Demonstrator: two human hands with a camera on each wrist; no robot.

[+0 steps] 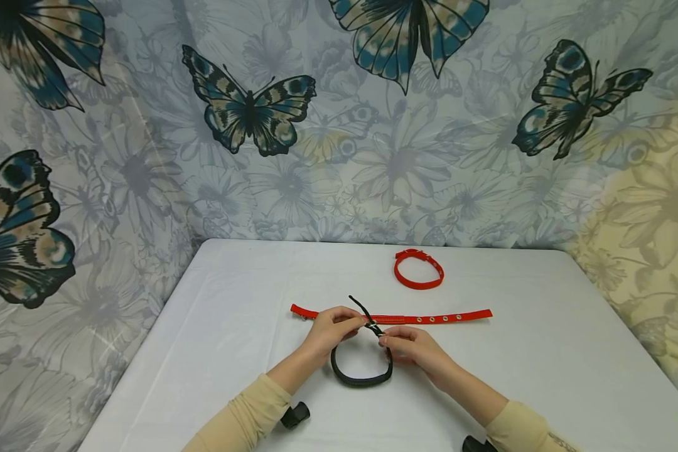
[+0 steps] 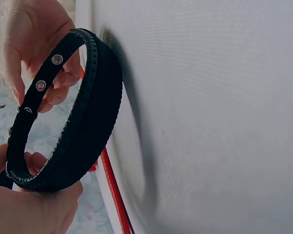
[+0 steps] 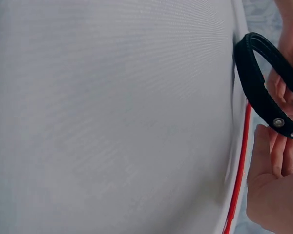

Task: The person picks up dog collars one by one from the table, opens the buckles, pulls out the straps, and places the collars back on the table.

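Note:
A black collar [image 1: 361, 381] is bent into a loop above the white table, its strap end sticking up past the buckle [image 1: 373, 326]. My left hand [image 1: 330, 331] pinches it at the buckle. On the other side, my right hand [image 1: 420, 353] pinches the strap between thumb and fingers. Metal eyelets [image 2: 57, 59] run along the strap in the left wrist view, near the right hand's fingertips. The right wrist view shows the collar [image 3: 256, 87] with its eyelets just above the right hand [image 3: 271, 195]; part of the buckle area is cut off there.
A red collar [image 1: 457, 317] lies stretched out straight just behind the hands, with eyelets toward its right end. Farther back, another red collar [image 1: 419, 285] is closed in a ring. All lie on a white table [image 1: 248, 276] in front of a butterfly-patterned cloth [image 1: 339, 182].

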